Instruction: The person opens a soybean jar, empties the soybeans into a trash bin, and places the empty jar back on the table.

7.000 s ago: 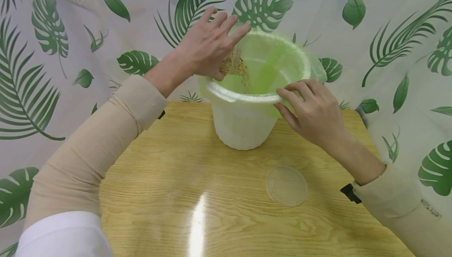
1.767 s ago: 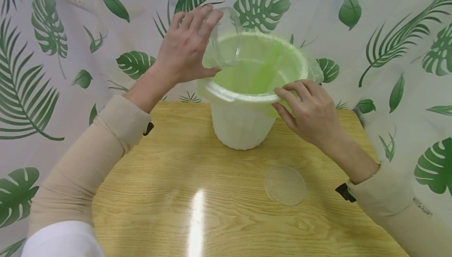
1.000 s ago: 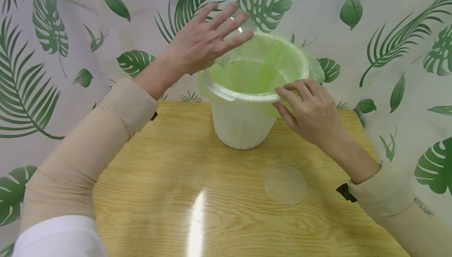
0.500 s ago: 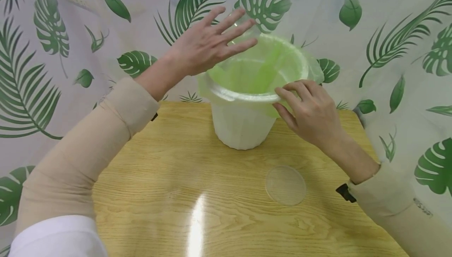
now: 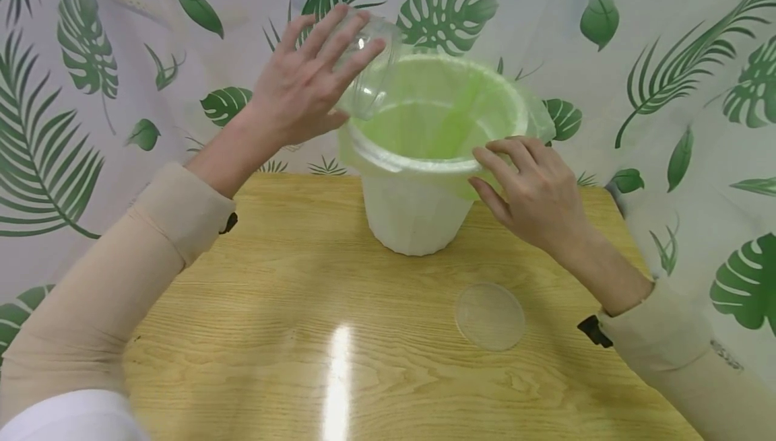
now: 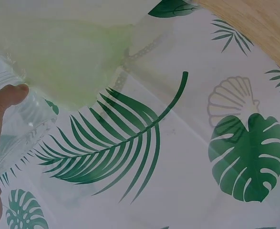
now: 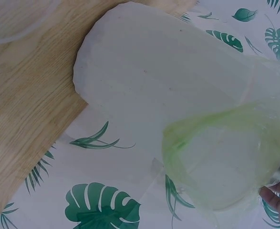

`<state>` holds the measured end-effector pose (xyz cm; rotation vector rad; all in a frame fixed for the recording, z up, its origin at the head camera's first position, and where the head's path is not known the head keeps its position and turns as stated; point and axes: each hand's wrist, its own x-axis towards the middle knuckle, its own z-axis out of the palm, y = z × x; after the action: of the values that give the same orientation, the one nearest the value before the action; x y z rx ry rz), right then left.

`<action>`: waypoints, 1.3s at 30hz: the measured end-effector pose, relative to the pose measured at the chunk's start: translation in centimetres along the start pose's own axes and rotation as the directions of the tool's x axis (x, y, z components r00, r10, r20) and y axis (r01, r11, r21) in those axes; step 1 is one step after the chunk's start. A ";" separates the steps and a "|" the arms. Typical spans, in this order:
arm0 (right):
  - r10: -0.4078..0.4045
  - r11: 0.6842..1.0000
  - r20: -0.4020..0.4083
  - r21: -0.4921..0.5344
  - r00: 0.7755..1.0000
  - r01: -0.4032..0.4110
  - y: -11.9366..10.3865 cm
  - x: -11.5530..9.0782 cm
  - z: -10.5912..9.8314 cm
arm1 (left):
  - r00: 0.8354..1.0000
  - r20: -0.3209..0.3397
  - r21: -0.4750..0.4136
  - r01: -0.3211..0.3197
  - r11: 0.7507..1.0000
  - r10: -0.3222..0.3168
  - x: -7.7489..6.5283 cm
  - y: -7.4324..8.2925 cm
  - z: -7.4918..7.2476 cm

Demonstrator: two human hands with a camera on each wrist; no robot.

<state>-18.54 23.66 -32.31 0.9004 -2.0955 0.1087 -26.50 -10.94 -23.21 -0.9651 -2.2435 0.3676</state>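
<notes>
My left hand (image 5: 303, 77) grips a clear plastic jar (image 5: 380, 57), tilted on its side by the left rim of a white bin (image 5: 418, 215). No contents show inside it. In the left wrist view the thumb (image 6: 4, 100) lies against the jar wall. A thin light-green bag (image 5: 485, 101) lines the bin and folds over its rim; no grains can be made out in the part of its inside that shows. My right hand (image 5: 536, 188) pinches the front right rim, bag included. On the table lies a round clear lid (image 5: 490, 318).
The wooden table (image 5: 261, 306) carries the bin near its back edge. Right behind it hangs a white cloth (image 5: 145, 178) printed with green leaves. Some of the bag hangs loose outside the bin, as the right wrist view shows.
Seven seconds ago pale yellow grains poured from the jar into the bin; now it looks see-through. In the last half second my left hand and jar moved left. The right hand stayed put.
</notes>
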 end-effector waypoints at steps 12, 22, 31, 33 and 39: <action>-0.003 1.000 0.097 -0.027 0.995 0.006 0.1 0.0 -0.4 | 0.944 -0.237 -0.313 0.150 0.938 -0.230 -4.4 1.1 0.3; 0.013 1.000 0.081 -0.019 0.997 -0.011 -0.1 -0.3 -0.4 | 0.867 -0.325 -0.516 0.172 0.839 -0.377 -7.4 3.1 0.1; 0.068 0.996 -0.037 0.056 0.997 -0.066 -1.3 -1.1 -0.8 | 0.769 -0.423 -0.613 0.147 0.776 -0.479 -9.7 5.8 0.2; 0.075 0.995 -0.055 0.069 0.996 -0.072 -1.7 -1.4 -1.1 | 0.745 -0.440 -0.630 0.141 0.763 -0.501 -10.2 6.5 0.2; 0.076 0.995 -0.111 0.073 0.991 -0.068 -3.3 -1.9 -2.0 | 0.710 -0.443 -0.685 0.125 0.717 -0.547 -11.5 8.6 0.1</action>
<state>-14.34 23.00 -33.18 0.8400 -2.0289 0.2660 -15.99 -13.38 -32.77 -0.7477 -1.8390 -0.8291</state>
